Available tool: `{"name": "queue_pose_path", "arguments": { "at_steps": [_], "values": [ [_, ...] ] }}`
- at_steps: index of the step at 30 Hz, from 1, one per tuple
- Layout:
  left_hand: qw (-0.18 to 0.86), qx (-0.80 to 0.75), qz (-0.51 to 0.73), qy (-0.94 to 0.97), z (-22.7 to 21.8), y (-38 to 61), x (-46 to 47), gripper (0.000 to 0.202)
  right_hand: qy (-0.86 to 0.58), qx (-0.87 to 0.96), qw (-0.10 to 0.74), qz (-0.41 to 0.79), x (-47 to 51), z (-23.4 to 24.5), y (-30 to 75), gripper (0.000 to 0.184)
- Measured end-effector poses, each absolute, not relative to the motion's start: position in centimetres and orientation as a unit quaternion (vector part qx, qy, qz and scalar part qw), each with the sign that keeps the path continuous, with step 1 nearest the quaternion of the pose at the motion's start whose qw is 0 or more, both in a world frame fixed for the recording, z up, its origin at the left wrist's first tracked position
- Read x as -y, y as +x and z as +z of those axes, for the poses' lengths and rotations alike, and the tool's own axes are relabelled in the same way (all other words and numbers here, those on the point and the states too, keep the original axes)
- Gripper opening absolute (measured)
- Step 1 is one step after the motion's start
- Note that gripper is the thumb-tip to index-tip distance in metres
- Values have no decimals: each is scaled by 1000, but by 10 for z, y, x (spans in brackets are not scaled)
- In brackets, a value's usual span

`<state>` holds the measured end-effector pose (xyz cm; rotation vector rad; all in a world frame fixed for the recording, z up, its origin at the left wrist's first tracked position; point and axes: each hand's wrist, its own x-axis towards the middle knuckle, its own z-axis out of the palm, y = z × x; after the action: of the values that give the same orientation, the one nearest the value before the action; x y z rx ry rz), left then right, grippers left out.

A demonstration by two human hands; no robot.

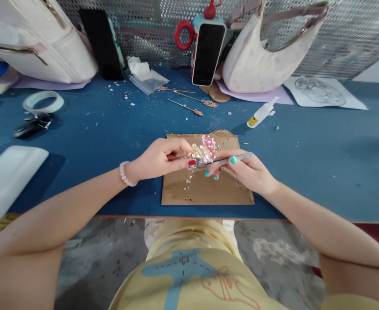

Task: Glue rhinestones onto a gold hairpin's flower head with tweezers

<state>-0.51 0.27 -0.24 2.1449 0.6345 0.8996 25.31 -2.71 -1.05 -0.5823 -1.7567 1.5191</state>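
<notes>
My left hand pinches a sparkly ornament with pink and yellowish bead-like flowers. From the right, my right hand grips a pair of metal tweezers, their tips at the ornament's lower edge. Whether the tips hold a small piece is too fine to make out. Both hands are above a brown cardboard sheet, on which several tiny shiny pieces lie below the ornament.
Several thin gold hairpin-like sticks lie behind the cardboard. A small glue bottle stands to the right. A phone, a white handbag and a white backpack line the back. Tape and a white block are on the left.
</notes>
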Motion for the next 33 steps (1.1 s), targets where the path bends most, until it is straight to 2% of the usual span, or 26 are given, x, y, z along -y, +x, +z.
{"name": "queue_pose_path", "arguments": {
  "at_steps": [3, 5, 8, 12, 17, 26, 33],
  "values": [
    [371, -272, 370, 807, -1, -4, -4, 21, -203, 778, 330, 494, 31, -8, 252, 34],
    [373, -296, 387, 790, 1, -3, -5, 26, -146, 861, 298, 386, 35, -6, 248, 34],
    [385, -335, 413, 754, 2, -2, -7, 26, -76, 944, 243, 210, 40, -5, 242, 29],
    [442, -346, 455, 692, -4, -3, -14, 22, -57, 974, 194, 101, 42, -8, 241, 28],
    [522, -328, 494, 613, -14, -7, -22, 26, -81, 979, 171, 75, 40, -12, 245, 27],
    [515, -345, 523, 586, -11, -12, -29, 22, -119, 979, 163, 28, 34, -12, 246, 23],
    [542, -346, 521, 562, -13, -22, -42, 22, -152, 972, 168, 62, 24, -15, 250, 25]
  ]
}}
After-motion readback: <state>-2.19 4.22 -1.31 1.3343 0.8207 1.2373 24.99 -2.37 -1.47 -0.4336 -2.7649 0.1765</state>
